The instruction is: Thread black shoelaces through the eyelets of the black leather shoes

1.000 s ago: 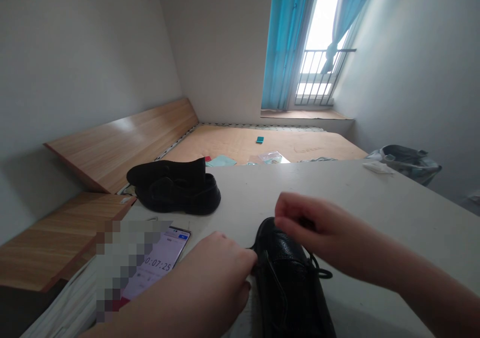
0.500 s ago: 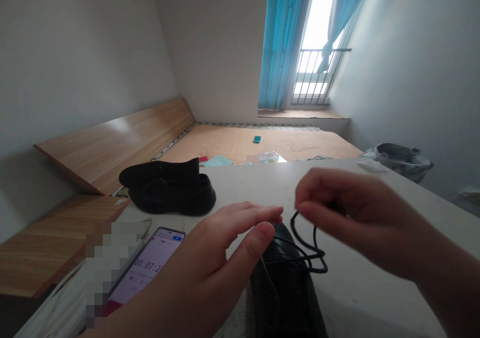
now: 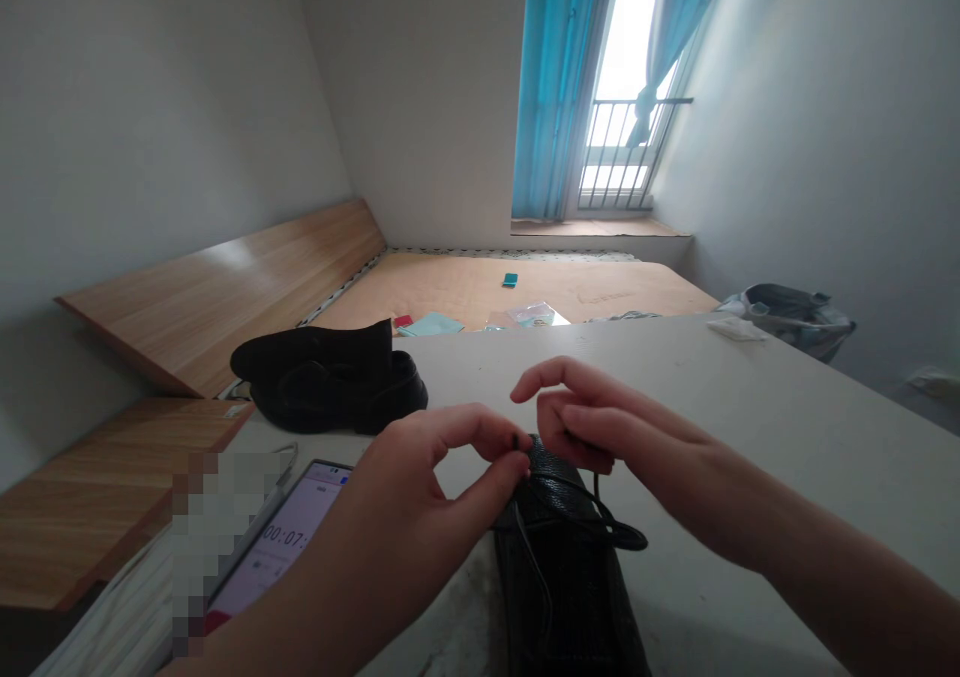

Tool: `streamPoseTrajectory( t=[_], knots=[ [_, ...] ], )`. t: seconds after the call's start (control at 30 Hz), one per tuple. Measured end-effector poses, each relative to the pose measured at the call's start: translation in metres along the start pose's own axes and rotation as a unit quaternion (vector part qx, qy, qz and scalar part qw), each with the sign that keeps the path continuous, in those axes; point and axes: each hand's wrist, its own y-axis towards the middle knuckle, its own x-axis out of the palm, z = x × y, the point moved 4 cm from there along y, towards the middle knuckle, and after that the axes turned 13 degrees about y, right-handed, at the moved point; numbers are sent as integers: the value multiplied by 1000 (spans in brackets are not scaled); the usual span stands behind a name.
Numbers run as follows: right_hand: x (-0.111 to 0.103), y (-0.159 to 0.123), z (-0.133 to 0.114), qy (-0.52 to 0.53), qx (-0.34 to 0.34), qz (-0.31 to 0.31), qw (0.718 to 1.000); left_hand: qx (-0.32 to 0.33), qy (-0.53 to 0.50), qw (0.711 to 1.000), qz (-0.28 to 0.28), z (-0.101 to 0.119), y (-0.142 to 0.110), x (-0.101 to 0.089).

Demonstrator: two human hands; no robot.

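The shoe (image 3: 574, 597), black, sits on the white tabletop (image 3: 750, 402) with its toe pointing away from the person. The left hand (image 3: 420, 492) is at the left edge of the shoe's toe, its grip a pinch of thumb and forefinger on the lace (image 3: 626, 537). The lace crosses the shoe and loops out past its right side. The right hand (image 3: 600, 422) hovers over the right of the shoe's toe, forefinger reaching out, other fingers curled; lace runs up to them, but I cannot tell whether this grip holds it. Left of the shoe lies a phone (image 3: 289, 527); beyond and left, another shoe (image 3: 356, 397). Well beyond the shoe to the right are a packet (image 3: 737, 330) and a bag (image 3: 802, 319).
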Motion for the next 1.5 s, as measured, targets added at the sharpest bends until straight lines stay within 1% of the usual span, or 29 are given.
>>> streamPoseTrajectory(
  t=[0.07,0.1,0.17,0.23,0.37,0.57,0.67,0.73,0.8,0.87,0.93,1.0,1.07,1.13,1.23,1.33,1.4,1.5],
  knots=[
    [1,4,4,108,5,-4,994,-2,-12,1000,8,-1,1,0],
    [2,6,5,145,0,2,989,-3,-15,1000,14,-2,1,0],
    [3,10,8,185,-17,32,982,-2,-10,999,30,-2,2,-2],
    [5,11,9,193,-31,65,979,6,5,998,56,-1,2,-5],
    [6,8,7,163,-56,126,977,23,53,990,132,-1,-1,-15],
    [12,1,6,80,-116,165,976,61,112,979,162,-2,-5,-15],
    [15,-1,4,37,-138,171,975,93,135,971,173,0,-5,-14],
    [16,-1,4,34,-133,158,978,126,150,965,176,3,-5,-14],
    [15,0,5,50,-110,135,983,155,156,960,174,6,-5,-13],
    [13,2,6,66,-90,108,988,175,147,958,175,8,-6,-13],
    [9,4,7,65,-87,89,990,185,127,959,172,10,-6,-12],
    [5,7,7,24,-77,81,993,179,100,964,167,11,-5,-13],
    [2,10,8,-31,-68,75,994,154,73,972,163,10,-4,-15],
    [0,12,8,-57,-73,63,994,137,51,976,162,10,-3,-16],
    [-1,15,9,-26,-80,17,996,143,33,977,153,11,-2,-17],
    [1,16,12,7,-46,-50,998,165,27,975,147,13,-3,-16],
    [2,15,12,9,-20,-88,996,178,23,973,145,15,-4,-16],
    [4,12,9,-10,-1,-118,993,180,24,973,143,16,-6,-15]
  ],
)
